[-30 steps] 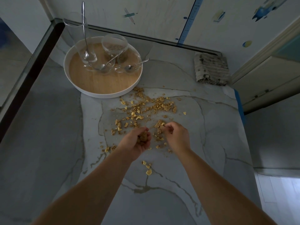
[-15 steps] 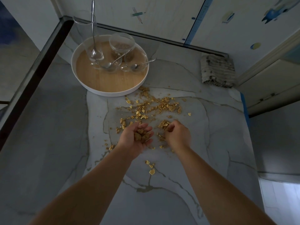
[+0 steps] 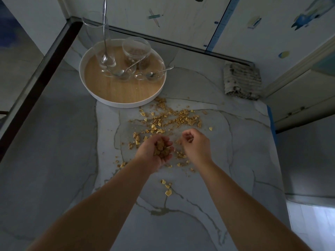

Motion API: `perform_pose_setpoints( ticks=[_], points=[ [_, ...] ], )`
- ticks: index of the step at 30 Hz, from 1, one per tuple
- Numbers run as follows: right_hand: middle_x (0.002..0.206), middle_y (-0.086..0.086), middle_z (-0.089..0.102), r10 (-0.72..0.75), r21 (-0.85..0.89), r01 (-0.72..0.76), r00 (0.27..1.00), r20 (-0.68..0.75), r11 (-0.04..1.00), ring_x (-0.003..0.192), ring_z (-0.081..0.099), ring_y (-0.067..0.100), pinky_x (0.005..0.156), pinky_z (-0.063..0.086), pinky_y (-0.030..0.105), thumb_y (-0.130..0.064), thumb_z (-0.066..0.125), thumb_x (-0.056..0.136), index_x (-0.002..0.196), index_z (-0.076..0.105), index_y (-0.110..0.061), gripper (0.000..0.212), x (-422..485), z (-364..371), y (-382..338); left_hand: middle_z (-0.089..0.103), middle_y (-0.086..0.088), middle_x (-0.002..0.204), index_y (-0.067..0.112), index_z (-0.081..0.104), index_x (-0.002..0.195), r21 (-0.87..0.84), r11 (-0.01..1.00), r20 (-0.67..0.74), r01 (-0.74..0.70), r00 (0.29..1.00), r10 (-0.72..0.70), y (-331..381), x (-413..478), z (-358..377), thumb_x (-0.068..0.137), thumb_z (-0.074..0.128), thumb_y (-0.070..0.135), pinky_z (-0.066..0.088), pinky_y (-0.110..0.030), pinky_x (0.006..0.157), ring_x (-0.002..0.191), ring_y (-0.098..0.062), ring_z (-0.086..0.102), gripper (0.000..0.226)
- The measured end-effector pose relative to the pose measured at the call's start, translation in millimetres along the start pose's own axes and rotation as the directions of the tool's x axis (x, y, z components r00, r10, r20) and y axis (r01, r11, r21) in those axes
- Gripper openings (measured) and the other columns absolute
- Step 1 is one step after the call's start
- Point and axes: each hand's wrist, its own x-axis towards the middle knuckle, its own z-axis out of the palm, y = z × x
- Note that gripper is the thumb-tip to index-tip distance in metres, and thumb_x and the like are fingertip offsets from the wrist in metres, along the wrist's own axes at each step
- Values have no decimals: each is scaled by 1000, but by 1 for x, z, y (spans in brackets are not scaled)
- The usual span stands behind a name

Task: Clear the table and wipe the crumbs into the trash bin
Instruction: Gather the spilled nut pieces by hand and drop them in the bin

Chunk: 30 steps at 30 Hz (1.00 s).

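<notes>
We hold our left hand (image 3: 155, 153) palm up and cupped just above the table (image 3: 235, 178), a heap of crumbs resting in it, so it serves as a bowl for what we gather. Our right hand (image 3: 196, 144), just beside it at three o'clock, is curled with fingertips pinched; whether it grips a crumb we cannot tell. Most of the crumbs (image 3: 168, 120) lie scattered at twelve o'clock from the hands, with a few stray bits (image 3: 167, 187) at six o'clock. At eleven o'clock the round tray (image 3: 116, 104) carries the glassware and spoons, gathered there, we judge, for carrying off together. The folded cloth (image 3: 242, 80) waits at one o'clock, unused. No trash bin shows.
</notes>
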Motion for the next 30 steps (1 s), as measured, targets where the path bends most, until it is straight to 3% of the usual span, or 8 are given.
perform_pose_setpoints(
  ticks=[5, 10, 15, 18, 21, 24, 30],
  points=[
    [111, 1, 63, 98, -234, -75, 991, 87, 969, 97, 60, 19, 76, 47, 29, -24, 56, 88, 117, 59, -21, 29, 18, 13, 15, 62, -4, 60, 10, 58, 68, 2, 1000, 18, -28, 999, 28, 3, 1, -10, 91, 48, 22, 46, -29, 59, 56, -18, 61, 28],
    [107, 1, 63, 58, -339, -21, 993, 99, 940, 95, 59, 21, 71, 43, 26, -23, 53, 90, 105, 64, -19, 19, 23, 19, 11, 63, -3, 59, 11, 58, 70, 1, 1000, 8, -26, 1000, 26, 6, 4, -15, 92, 47, 25, 46, -30, 61, 63, -19, 59, 29],
    [104, 1, 64, 40, -360, -2, 994, 99, 933, 90, 58, 20, 65, 38, 24, -20, 50, 90, 95, 64, -18, 15, 21, 20, 9, 61, -5, 65, 10, 57, 70, -2, 999, 1, -47, 999, 47, 7, 4, -15, 91, 47, 22, 46, -29, 59, 62, -19, 58, 26],
    [113, 1, 59, 23, -318, 12, 994, 103, 948, 95, 58, 21, 70, 43, 26, -20, 51, 87, 110, 60, -18, 24, 19, 17, 7, 60, -4, 65, 11, 58, 71, -10, 999, -12, -51, 999, 51, 6, 4, -14, 91, 47, 22, 45, -30, 60, 62, -19, 58, 25],
    [118, 1, 53, -53, -334, 115, 981, 188, 936, 97, 58, 22, 75, 45, 28, -27, 56, 84, 116, 58, -21, 33, 19, 17, 3, 60, -4, 65, 11, 58, 70, -26, 998, -45, -54, 998, 52, 5, 3, -14, 90, 50, 21, 45, -30, 60, 61, -18, 57, 24],
    [114, 2, 50, -94, -431, 207, 959, 269, 878, 97, 58, 22, 71, 42, 26, -30, 59, 85, 109, 62, -19, 27, 17, 23, 0, 58, -2, 60, 12, 59, 67, -36, 997, -65, -73, 995, 71, 6, 2, -17, 91, 50, 20, 43, -27, 57, 56, -15, 54, 26],
    [112, 3, 52, -85, -499, 205, 964, 253, 842, 97, 56, 22, 72, 44, 28, -23, 53, 89, 102, 64, -16, 18, 15, 27, 2, 58, -1, 57, 12, 58, 73, -49, 996, -60, -70, 996, 67, 6, -1, -18, 95, 45, 24, 38, -25, 55, 51, -13, 51, 28]
  ],
)
